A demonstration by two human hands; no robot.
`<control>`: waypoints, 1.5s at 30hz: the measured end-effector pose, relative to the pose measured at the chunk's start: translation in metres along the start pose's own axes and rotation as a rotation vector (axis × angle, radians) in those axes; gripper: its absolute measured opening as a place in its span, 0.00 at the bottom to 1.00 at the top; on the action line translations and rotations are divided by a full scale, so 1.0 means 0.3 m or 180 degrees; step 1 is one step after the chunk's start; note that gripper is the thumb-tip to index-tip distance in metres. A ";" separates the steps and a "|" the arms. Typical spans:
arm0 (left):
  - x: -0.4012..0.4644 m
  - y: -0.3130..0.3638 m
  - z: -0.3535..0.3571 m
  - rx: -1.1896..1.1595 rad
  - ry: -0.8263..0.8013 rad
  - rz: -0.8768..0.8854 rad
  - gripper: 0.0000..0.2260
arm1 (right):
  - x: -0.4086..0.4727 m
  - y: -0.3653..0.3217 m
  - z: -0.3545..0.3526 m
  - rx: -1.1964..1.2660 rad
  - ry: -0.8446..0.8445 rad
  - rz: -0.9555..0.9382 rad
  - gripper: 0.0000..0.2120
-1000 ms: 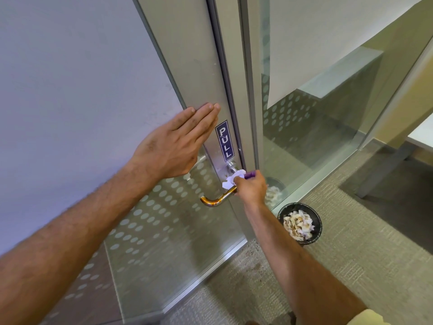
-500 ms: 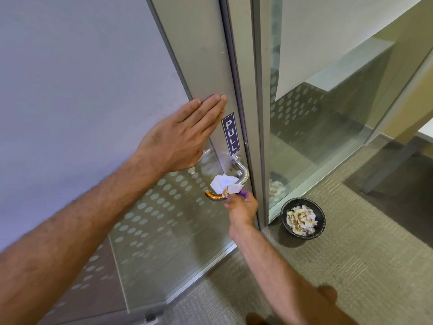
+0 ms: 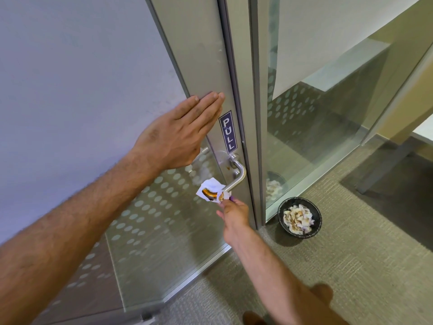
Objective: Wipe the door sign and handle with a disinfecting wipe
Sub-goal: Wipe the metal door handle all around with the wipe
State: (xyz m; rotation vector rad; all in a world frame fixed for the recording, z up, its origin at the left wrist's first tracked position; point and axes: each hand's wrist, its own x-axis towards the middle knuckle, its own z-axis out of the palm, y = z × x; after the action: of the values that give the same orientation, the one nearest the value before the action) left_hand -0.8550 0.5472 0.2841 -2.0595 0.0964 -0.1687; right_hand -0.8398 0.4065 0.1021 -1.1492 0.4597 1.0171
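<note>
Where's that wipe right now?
The wipe is low in the middle of the head view, wrapped around the door handle's free end, pinched by the right hand.

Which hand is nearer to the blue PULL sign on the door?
Left. The left hand lies flat on the grey metal door frame, fingertips just beside the blue PULL sign. The right hand is lower, holding the stained white wipe at the handle's end.

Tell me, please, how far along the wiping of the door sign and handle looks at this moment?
Done, apparently: the handle's bend near the door shows bare, clean metal. In hand: the right hand pinches a stained wipe at the handle's free end, where a brown smear still shows; the left hand lies flat on the door. Left: that smear. Whether the PULL sign was wiped, I cannot tell.
</note>
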 end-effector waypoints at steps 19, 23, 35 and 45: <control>0.000 0.001 -0.012 0.0028 -0.0064 0.0029 0.34 | 0.002 -0.007 -0.047 -0.0940 0.0216 -0.1334 0.15; 0.000 0.002 -0.005 0.0033 -0.0045 0.0052 0.33 | 0.038 0.006 -0.132 -0.3321 0.0284 -0.3558 0.15; -0.003 0.003 0.006 -0.0028 -0.0005 0.0081 0.33 | 0.050 -0.020 -0.026 -0.5908 -0.0736 -0.4668 0.28; 0.000 0.004 0.009 -0.0050 0.0007 0.0026 0.33 | 0.065 -0.105 -0.028 -0.6499 -0.2073 -0.5231 0.20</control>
State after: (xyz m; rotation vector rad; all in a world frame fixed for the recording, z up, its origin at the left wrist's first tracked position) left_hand -0.8545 0.5490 0.2816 -2.0745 0.1078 -0.1656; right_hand -0.8018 0.4055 0.1008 -1.9050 -2.2604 -0.1199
